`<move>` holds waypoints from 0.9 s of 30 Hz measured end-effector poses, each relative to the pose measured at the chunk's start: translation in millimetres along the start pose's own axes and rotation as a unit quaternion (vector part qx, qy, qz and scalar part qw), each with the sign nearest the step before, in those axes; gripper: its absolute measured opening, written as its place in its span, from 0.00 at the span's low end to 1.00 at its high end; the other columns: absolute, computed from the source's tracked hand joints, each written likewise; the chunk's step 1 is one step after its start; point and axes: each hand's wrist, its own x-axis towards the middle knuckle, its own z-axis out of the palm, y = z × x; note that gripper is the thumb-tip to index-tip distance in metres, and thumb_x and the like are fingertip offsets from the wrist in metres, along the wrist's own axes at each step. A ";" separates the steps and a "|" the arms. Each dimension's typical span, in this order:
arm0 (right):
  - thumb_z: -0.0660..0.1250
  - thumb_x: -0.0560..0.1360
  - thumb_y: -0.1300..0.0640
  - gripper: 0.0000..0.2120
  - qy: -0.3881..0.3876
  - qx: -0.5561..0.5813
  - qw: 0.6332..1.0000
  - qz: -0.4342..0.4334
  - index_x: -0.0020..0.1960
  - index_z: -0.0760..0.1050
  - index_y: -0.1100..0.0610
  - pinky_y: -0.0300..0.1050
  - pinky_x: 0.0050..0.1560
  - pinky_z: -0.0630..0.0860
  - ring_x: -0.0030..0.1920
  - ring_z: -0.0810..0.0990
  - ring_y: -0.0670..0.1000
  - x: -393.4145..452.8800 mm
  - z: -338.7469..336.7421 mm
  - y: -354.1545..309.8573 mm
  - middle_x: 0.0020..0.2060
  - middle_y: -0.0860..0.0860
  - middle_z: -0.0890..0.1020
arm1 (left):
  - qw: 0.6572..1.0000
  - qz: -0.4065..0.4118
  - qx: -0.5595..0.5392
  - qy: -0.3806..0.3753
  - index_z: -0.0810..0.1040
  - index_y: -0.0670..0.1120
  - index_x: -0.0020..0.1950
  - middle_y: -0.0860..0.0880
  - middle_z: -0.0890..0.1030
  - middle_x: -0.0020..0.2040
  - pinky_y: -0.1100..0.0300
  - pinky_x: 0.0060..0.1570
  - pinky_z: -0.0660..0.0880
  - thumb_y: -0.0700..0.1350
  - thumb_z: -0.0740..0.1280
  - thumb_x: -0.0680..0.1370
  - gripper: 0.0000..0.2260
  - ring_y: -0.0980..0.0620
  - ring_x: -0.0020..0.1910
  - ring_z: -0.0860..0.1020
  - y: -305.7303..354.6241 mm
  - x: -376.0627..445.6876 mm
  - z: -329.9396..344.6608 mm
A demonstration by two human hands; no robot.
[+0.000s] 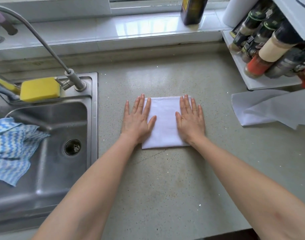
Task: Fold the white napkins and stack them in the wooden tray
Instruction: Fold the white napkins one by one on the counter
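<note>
hands: my left hand (137,122) and right hand (190,122) flat, fingers straight, pressing napkin (164,125) mid-worktop (165,179)
feel: light, limp, slides easily
hold: pinch near-edge corners — tray unseen

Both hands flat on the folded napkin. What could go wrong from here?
1. No tray is in view, so the napkin may unfold while carried.
2. The left hand and right hand only press flat; lifting could let layers spring open.
3. The loose napkin lies crumpled under the rack.
</note>
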 end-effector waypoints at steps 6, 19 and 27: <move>0.52 0.80 0.47 0.31 0.032 -0.072 0.936 -0.344 0.78 0.53 0.60 0.54 0.76 0.47 0.77 0.53 0.55 -61.0 -18.9 16.4 0.77 0.55 0.54 | 0.999 0.003 0.026 0.023 0.35 0.45 0.77 0.43 0.36 0.78 0.42 0.73 0.36 0.59 0.42 0.81 0.30 0.46 0.77 0.36 3.6 -1.8 -4.6; 0.49 0.78 0.67 0.33 -0.125 -0.107 0.946 -0.278 0.78 0.38 0.56 0.50 0.75 0.44 0.77 0.40 0.54 -59.8 -24.8 10.6 0.77 0.53 0.39 | 0.985 0.152 -0.078 -0.041 0.58 0.42 0.77 0.44 0.57 0.78 0.55 0.74 0.56 0.60 0.58 0.79 0.33 0.47 0.76 0.57 13.1 -85.6 -20.4; 0.47 0.79 0.68 0.31 -0.093 -0.098 0.963 -0.231 0.79 0.44 0.54 0.46 0.72 0.54 0.78 0.48 0.52 -54.6 -31.1 14.0 0.78 0.54 0.46 | 0.994 0.053 -0.058 -0.076 0.48 0.43 0.79 0.43 0.47 0.79 0.51 0.74 0.52 0.55 0.57 0.78 0.35 0.45 0.77 0.49 22.6 -64.3 -24.4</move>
